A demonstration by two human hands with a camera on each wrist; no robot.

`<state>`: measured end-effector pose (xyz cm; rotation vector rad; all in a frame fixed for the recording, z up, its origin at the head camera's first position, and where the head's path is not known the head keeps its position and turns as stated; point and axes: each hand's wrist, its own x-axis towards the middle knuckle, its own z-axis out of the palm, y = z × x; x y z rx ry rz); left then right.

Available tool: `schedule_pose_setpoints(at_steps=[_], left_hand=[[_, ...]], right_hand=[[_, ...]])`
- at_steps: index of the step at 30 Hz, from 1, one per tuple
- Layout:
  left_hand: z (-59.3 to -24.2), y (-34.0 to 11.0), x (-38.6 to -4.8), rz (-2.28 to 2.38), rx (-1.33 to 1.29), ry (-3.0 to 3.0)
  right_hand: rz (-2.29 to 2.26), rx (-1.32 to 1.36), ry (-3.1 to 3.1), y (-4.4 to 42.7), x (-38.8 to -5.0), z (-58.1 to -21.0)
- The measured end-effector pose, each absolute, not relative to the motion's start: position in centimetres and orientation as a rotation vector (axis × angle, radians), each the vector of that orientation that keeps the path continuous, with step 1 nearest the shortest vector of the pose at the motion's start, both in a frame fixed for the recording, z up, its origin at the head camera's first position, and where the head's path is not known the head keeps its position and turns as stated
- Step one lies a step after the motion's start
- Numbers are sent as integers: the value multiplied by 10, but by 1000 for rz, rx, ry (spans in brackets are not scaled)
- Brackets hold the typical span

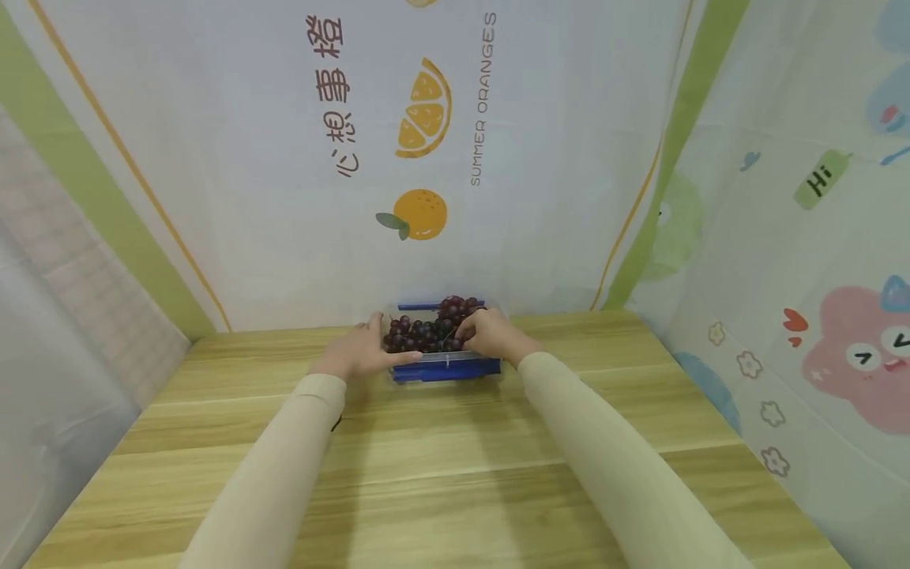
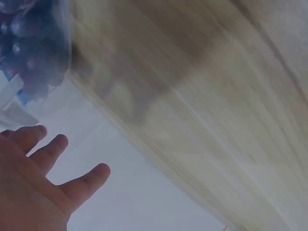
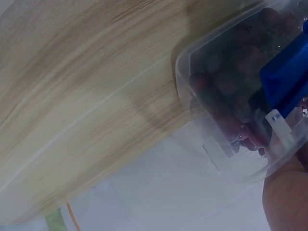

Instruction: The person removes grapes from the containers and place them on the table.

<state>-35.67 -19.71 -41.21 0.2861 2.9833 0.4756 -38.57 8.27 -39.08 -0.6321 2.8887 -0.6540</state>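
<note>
A clear plastic container (image 3: 181, 79) with blue clasps holds dark red grapes (image 1: 419, 336), heaped above its rim at the right. My left hand (image 1: 355, 352) is at the container's left end, thumb stretched along the front rim and fingers extended toward the back. In the left wrist view, the fingers of that hand (image 2: 36, 185) are spread beside the container's wall. From the right, my right hand (image 1: 494, 333) reaches over the rim and pinches at the grapes with curled fingers. Its fingertips are partly hidden among them; in the right wrist view the container covers much of this hand (image 3: 288, 199).
The container stands on a wood-grain table (image 1: 441, 474) near its back edge. Behind it hangs a white printed cloth (image 1: 270, 237) with orange drawings. Another printed cloth (image 1: 768, 237) hangs along the right side, and a pale one (image 1: 64, 332) along the left.
</note>
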Motion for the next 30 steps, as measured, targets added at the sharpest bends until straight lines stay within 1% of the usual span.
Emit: schedule_pose_setpoints(at_steps=[7, 19, 23, 30], left_hand=[[-412, -196, -358, 417, 287, 2983], [-410, -197, -359, 349, 277, 2965], [-410, -197, -359, 349, 292, 2973], [-406, -198, -357, 347, 279, 2951]], right_hand=[[-665, -625, 2897, 82, -385, -388], [-509, -679, 2933, 72, -384, -368], [-517, -674, 2906, 71, -384, -355], [-565, -652, 2952, 70, -380, -318]])
